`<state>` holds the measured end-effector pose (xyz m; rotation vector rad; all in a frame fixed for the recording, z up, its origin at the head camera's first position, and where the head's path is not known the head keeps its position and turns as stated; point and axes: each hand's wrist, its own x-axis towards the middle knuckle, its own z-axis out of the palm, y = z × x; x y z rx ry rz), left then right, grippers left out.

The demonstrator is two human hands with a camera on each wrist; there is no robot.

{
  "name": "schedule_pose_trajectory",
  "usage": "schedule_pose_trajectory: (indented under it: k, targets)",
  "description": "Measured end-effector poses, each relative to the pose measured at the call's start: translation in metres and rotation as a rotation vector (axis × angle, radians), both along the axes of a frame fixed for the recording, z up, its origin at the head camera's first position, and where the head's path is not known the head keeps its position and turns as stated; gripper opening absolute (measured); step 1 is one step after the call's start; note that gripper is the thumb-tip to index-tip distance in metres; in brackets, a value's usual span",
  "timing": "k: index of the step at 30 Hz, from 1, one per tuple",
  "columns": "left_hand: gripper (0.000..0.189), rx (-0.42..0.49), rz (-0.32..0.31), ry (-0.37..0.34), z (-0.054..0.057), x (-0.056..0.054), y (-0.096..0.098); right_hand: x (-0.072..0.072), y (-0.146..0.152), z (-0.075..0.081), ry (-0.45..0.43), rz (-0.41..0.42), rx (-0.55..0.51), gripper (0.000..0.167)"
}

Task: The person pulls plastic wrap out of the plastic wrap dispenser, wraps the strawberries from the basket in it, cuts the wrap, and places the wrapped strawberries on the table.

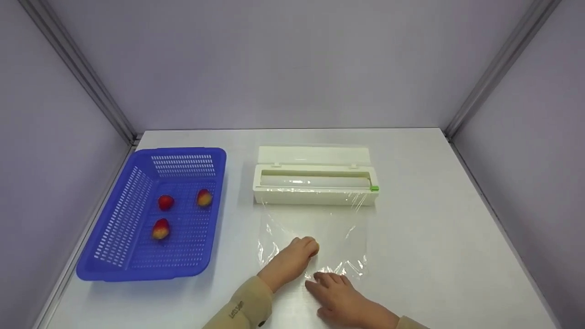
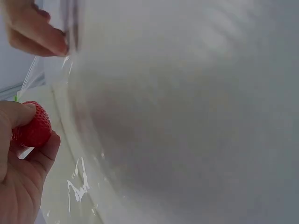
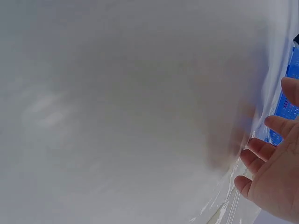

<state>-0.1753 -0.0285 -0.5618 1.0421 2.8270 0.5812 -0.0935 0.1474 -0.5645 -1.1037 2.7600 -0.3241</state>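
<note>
A strawberry [image 2: 36, 128] is pinched between the thumb and fingers of my left hand [image 1: 292, 259], low over a sheet of clear cling film [image 1: 329, 228]. From the head view the strawberry is hidden by the hand. The film runs toward me from a roll [image 1: 315, 181] inside a white dispenser box [image 1: 315, 197], whose lid [image 1: 314, 155] is raised. My right hand [image 1: 343, 297] lies at the film's near edge with its fingers loosely spread, the fingertips at the wrinkled border. In the right wrist view those fingers [image 3: 261, 149] hold nothing visible.
On the left stands a blue basket [image 1: 212, 246] with perforated sides. Inside are a red fruit [image 1: 166, 202] and two red-and-yellow ones, one near the front [image 1: 160, 229]. A green cutter slider [image 1: 374, 188] sits at the box's right end. Grey-white panels enclose the white table.
</note>
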Motion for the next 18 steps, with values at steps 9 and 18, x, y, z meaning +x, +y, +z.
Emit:
schedule_pose_trajectory:
  k: [9, 18]
  targets:
    - [0.016, -0.087, 0.029, -0.022, -0.007, 0.009, 0.001, 0.003, 0.007, -0.004, -0.021, 0.024, -0.031, 0.046]
    - [0.013, -0.094, -0.005, 0.063, -0.005, 0.008, 0.003, -0.020, 0.022, -0.007, 0.338, 0.026, -0.008, 0.035]
